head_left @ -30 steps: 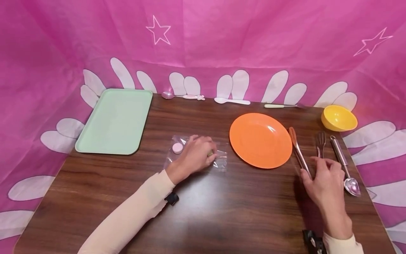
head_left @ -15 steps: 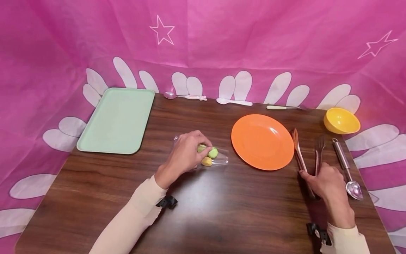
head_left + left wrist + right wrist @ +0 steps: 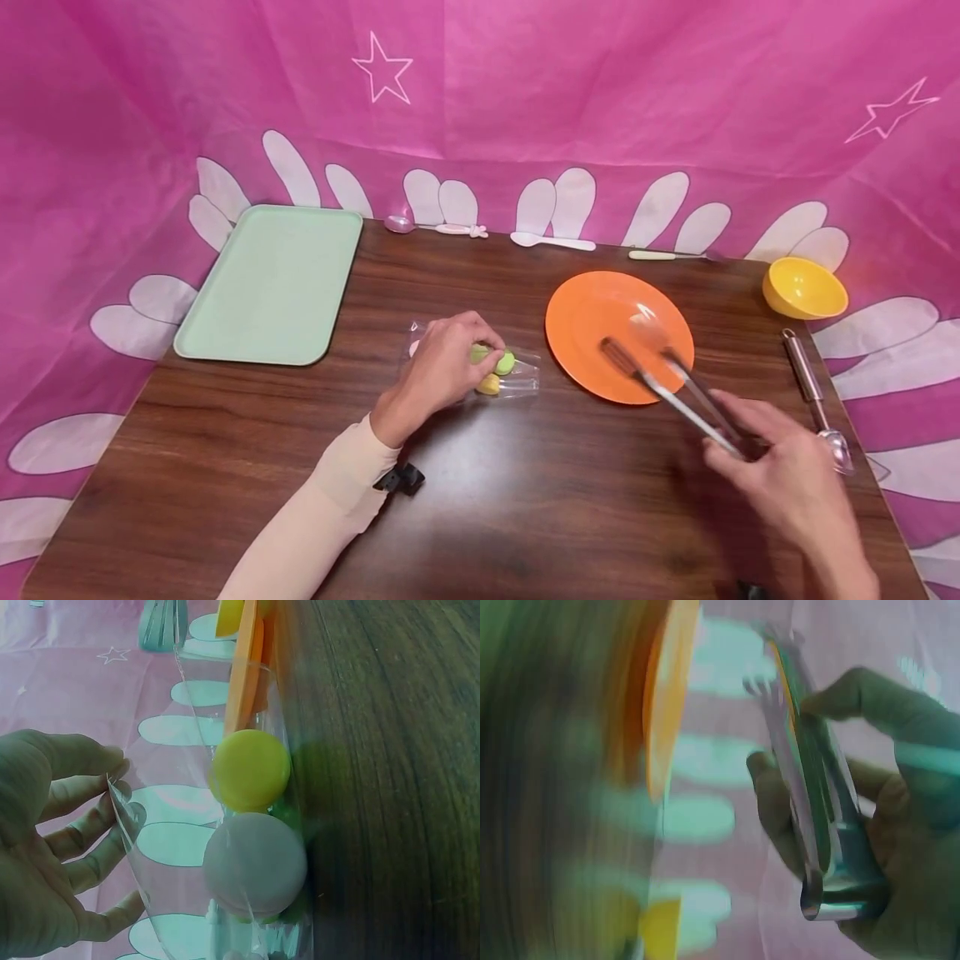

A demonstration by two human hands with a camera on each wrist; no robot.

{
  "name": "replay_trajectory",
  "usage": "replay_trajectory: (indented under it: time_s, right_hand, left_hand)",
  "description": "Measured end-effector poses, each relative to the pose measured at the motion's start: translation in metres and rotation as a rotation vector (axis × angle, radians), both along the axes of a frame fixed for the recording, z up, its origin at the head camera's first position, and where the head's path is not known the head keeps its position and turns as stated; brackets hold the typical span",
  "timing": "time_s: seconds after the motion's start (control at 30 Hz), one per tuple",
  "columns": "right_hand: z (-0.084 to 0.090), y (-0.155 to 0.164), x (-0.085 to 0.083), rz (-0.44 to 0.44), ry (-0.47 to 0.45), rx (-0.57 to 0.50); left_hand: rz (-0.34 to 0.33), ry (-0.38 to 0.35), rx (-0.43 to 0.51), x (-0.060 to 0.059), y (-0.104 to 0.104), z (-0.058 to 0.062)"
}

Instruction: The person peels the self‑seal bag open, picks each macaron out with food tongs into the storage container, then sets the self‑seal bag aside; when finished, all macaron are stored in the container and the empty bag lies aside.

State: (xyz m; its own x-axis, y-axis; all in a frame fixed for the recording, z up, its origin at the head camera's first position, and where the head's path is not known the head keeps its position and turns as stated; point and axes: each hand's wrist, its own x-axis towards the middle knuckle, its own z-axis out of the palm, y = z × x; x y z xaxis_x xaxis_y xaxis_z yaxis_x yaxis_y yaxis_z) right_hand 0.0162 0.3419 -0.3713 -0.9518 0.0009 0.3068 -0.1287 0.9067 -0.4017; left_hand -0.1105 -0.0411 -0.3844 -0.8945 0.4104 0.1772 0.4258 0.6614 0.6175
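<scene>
Pink star-printed cloth is hanging behind and around a dark wooden table (image 3: 525, 500), where a mint tray (image 3: 273, 283), an orange plate (image 3: 585, 317) and a yellow bowl (image 3: 804, 287) are sitting. What has changed within the last second is on the right side: the tongs (image 3: 675, 392), lying flat just right of the plate half a second ago beside a long steel scoop (image 3: 813, 392), are now off the wood and in the right hand (image 3: 787, 483), their tips swinging in over the plate's near edge — so the tool has been picked up and is being turned toward the left, judging by the blur. The scoop is staying where it was, now just beyond the right fingers.

The left hand (image 3: 442, 371) is still pinching the clear bag (image 3: 517, 379), its fingers curled round the plastic near the mouth; the wrist view is showing the film standing up from the table with round sweets (image 3: 251, 769) — yellow and pale ones — sitting just past the fingertips, against the wood. A second ago this hand was lying flatter over the bag.

The right forearm is coming in low from the near right corner, fingers and thumb clenched round the hinge end of the tongs, whose arms are standing apart.

Three small spoons (image 3: 551, 242) are lying along the far edge, well away from both hands.
</scene>
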Motion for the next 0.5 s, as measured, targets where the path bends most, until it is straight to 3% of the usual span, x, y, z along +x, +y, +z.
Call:
replay_trajectory:
  time_s: [0.1, 0.2, 0.5]
  right_hand:
    - [-0.003, -0.027, -0.006, 0.174, -0.005, -0.016]
    - [-0.007, -0.052, -0.013, 0.254, -0.052, -0.018]
    - [-0.017, -0.081, -0.035, 0.293, -0.128, 0.015]
  left_hand:
    - [0.0, 0.017, 0.015, 0.0, 0.0, -0.001]
    - [-0.002, 0.027, 0.018, 0.0, -0.001, -0.002]
    - [-0.012, 0.094, 0.032, 0.001, -0.002, -0.004]
